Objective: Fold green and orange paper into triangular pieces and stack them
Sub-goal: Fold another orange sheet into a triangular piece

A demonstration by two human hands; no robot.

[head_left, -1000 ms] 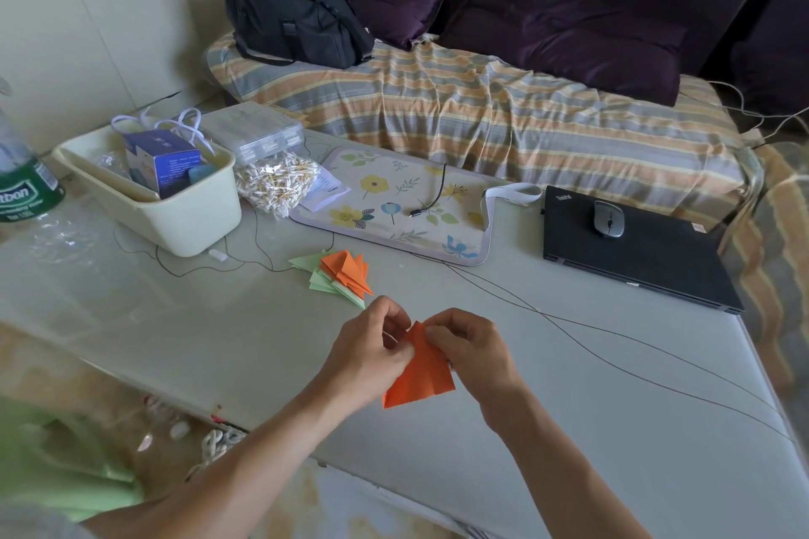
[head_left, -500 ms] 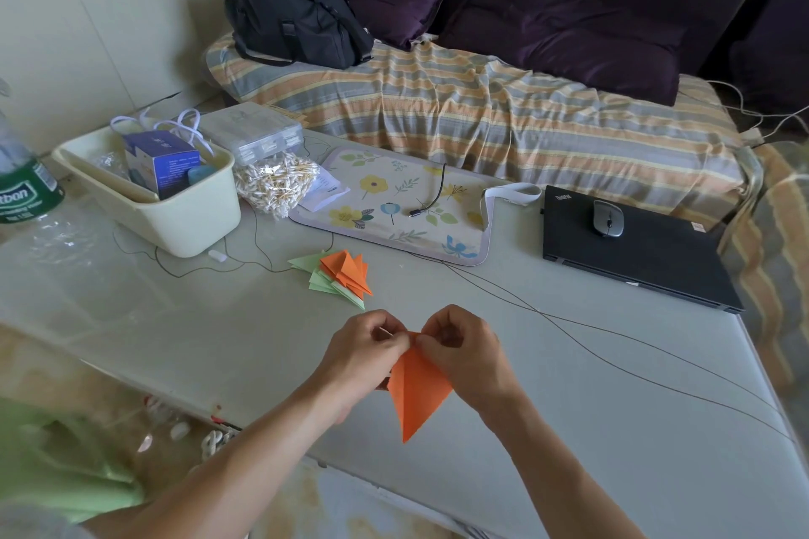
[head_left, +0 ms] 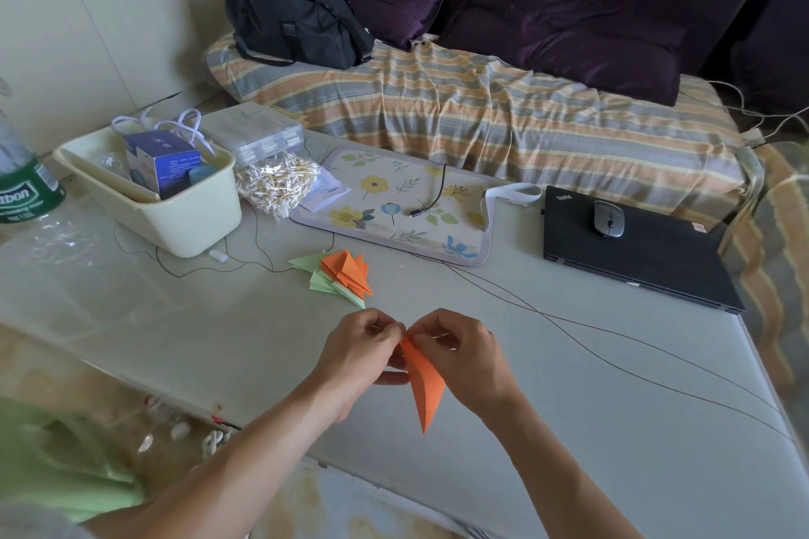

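Both hands pinch the top of a folded orange paper (head_left: 422, 385) — the left hand (head_left: 359, 357) with fingers curled onto its upper left edge, the right hand (head_left: 459, 357) with thumb and fingers closed on the upper right. The paper is held just above the near part of the grey table (head_left: 569, 429), and it narrows to a point aimed down toward the person.

Farther back on the table lies a pile of folded pieces (head_left: 339, 274) — orange triangles on top of pale green ones. Behind it sit a cream tub (head_left: 175, 219), a bag of cotton swabs (head_left: 276, 184) and a flowered mat (head_left: 394, 206). To the right a closed black laptop (head_left: 648, 263) carries a grey mouse (head_left: 608, 218). Thin wires (head_left: 613, 368) cross the table.
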